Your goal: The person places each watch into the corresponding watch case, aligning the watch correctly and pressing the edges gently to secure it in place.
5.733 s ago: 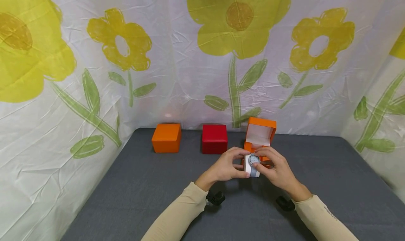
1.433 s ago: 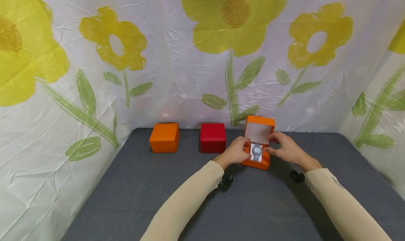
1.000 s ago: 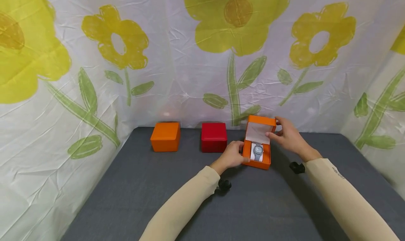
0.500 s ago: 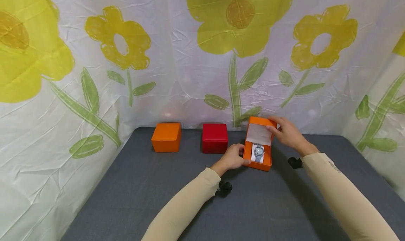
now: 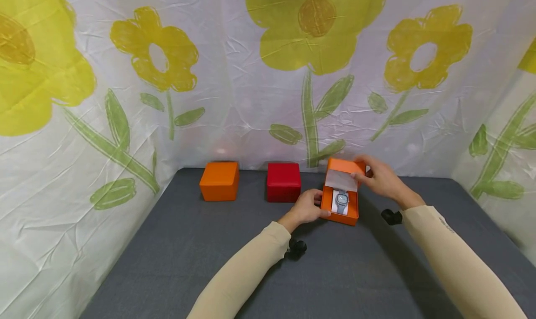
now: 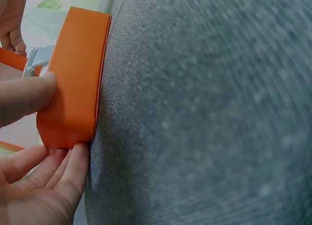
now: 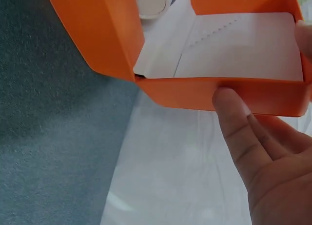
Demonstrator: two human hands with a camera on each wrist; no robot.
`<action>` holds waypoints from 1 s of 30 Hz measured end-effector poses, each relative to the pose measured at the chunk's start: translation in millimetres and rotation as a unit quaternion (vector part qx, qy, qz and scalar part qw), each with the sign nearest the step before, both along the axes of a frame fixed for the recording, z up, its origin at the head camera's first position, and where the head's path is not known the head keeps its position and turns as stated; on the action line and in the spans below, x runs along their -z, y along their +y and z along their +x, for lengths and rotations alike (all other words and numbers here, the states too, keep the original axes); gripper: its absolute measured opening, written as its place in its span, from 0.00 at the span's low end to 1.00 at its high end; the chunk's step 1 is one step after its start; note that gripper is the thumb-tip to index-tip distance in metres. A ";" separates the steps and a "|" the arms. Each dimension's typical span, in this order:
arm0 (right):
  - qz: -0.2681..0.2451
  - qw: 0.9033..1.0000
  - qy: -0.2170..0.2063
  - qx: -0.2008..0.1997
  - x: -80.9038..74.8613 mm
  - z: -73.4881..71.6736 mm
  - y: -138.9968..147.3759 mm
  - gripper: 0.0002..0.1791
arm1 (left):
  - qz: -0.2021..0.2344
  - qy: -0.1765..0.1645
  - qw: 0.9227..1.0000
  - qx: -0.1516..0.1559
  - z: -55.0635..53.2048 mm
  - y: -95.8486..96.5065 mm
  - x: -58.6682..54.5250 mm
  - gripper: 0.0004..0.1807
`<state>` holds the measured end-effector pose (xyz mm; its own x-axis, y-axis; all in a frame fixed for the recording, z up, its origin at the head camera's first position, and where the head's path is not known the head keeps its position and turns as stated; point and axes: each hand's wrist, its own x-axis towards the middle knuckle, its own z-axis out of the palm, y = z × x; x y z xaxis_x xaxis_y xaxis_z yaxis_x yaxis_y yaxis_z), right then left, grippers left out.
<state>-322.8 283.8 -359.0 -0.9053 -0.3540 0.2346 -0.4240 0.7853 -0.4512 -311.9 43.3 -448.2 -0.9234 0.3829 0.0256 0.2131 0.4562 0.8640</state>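
Observation:
In the head view an orange watch box [image 5: 344,220] stands at the back right, its lid [image 5: 341,164] raised and leaning forward over the base. Inside lies a watch [image 5: 341,199] with a grey-blue strap, wrapped on a white cushion [image 5: 334,203]. My left hand [image 5: 304,209] steadies the base from the left: in the left wrist view the thumb [image 6: 29,95] rests at its upper edge and the fingers touch an end wall. My right hand [image 5: 382,180] grips the lid's right side, fingers outside, thumb at the rim; the right wrist view shows the pale lining [image 7: 243,49].
A closed red box [image 5: 284,183] stands left of the watch box, and a closed orange box [image 5: 219,181] farther left. All sit near the back of the dark grey table [image 5: 209,244], before a flower-printed curtain [image 5: 234,86].
Both hands held the watch and cushion in front of the box; these now lie inside it. My right hand has moved onto the lid, which has tipped slightly forward. The left hand stays at the base.

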 end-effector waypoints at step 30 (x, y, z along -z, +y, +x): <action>0.038 0.997 0.048 -0.038 32.3 41.9 -9.8 0.26 | 0.008 0.008 1.000 0.002 2.9 0.7 0.7 0.50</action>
<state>-280.9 274.0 -391.3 -0.8499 -0.4402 0.2895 -0.5218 0.7796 -0.3464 -309.0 44.0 -448.9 -0.9212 0.3862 0.0473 0.2296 0.4413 0.8675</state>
